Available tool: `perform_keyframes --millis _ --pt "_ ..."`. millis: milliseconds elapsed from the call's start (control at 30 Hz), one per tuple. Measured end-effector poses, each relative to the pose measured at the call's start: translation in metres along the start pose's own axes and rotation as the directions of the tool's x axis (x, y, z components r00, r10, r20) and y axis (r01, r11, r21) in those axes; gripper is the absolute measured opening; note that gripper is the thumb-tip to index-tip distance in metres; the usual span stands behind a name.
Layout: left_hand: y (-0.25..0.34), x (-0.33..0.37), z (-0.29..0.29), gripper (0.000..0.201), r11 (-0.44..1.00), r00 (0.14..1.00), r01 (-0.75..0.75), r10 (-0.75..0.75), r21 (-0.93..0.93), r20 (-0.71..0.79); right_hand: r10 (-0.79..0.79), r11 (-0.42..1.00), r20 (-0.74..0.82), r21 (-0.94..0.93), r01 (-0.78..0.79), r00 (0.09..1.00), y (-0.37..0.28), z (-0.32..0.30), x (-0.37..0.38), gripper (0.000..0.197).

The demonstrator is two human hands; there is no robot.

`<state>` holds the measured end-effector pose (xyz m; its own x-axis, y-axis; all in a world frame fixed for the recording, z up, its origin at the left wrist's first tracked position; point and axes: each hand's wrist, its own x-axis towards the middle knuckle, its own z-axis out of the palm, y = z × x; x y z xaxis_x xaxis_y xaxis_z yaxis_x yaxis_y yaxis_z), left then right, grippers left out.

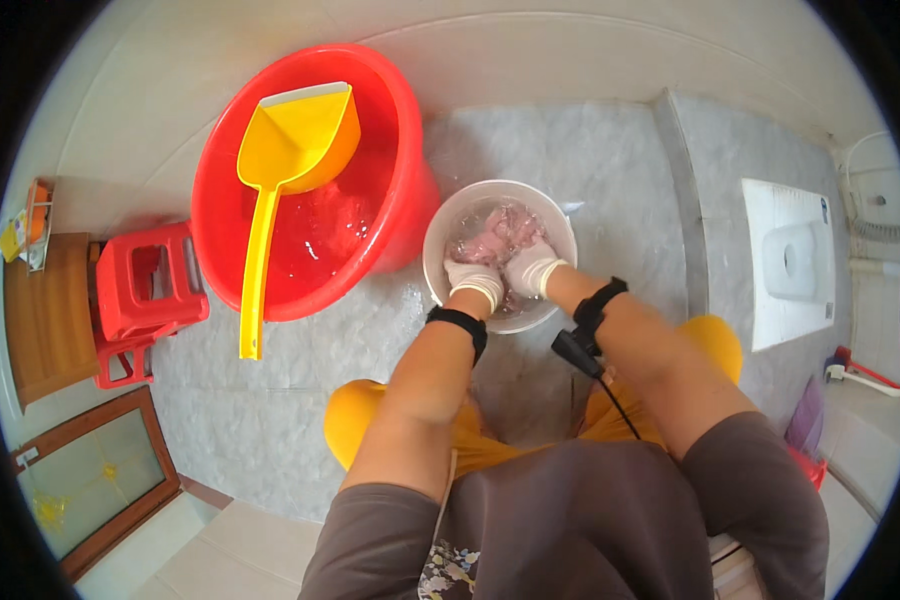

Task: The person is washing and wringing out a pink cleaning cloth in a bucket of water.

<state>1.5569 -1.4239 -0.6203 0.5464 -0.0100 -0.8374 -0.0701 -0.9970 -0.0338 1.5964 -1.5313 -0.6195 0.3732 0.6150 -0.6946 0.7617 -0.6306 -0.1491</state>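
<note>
A round white bucket (567,222) with water in it stands on the floor in front of me. Inside lies a wet, bunched pink cloth (505,228), partly under the water. Both of my hands wear whitish gloves and reach down into this bucket. My left hand (473,274) is closed on the near left part of the cloth, and my right hand (530,266) grips it on the right, close beside the left. The fingertips are partly hidden by the cloth and water.
Left of the bucket is a large red tub (400,200) with water, and a yellow long-handled scoop (300,140) lies across it. Red stools (140,285) stand farther left. A white squat toilet (795,262) is set in a raised floor to the right, past a step (685,200).
</note>
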Motion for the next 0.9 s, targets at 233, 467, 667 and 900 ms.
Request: perform_keyframes --millis 233,467,667,900 --pt "-0.058 -0.083 -0.067 0.026 0.741 0.903 -0.426 0.312 -0.52 -0.295 -0.073 0.46 -0.319 0.83 0.316 0.945 0.048 -0.075 -0.083 0.023" --pt "-0.072 -0.201 -0.117 0.019 0.442 0.793 -0.561 0.046 -0.699 -0.607 0.149 0.331 -0.653 0.741 0.584 0.743 0.053 -0.135 -0.185 0.022" --pt "-0.071 -0.183 -0.099 0.019 0.671 0.722 -0.498 -0.03 -0.55 -0.691 0.127 0.487 -0.518 0.776 0.402 0.846 0.043 -0.119 -0.16 0.031" --pt "-0.029 -0.037 -0.039 0.027 0.934 0.957 -0.165 0.074 -0.318 -0.28 -0.086 0.996 -0.379 -0.011 0.089 0.921 0.001 -0.012 -0.025 0.029"
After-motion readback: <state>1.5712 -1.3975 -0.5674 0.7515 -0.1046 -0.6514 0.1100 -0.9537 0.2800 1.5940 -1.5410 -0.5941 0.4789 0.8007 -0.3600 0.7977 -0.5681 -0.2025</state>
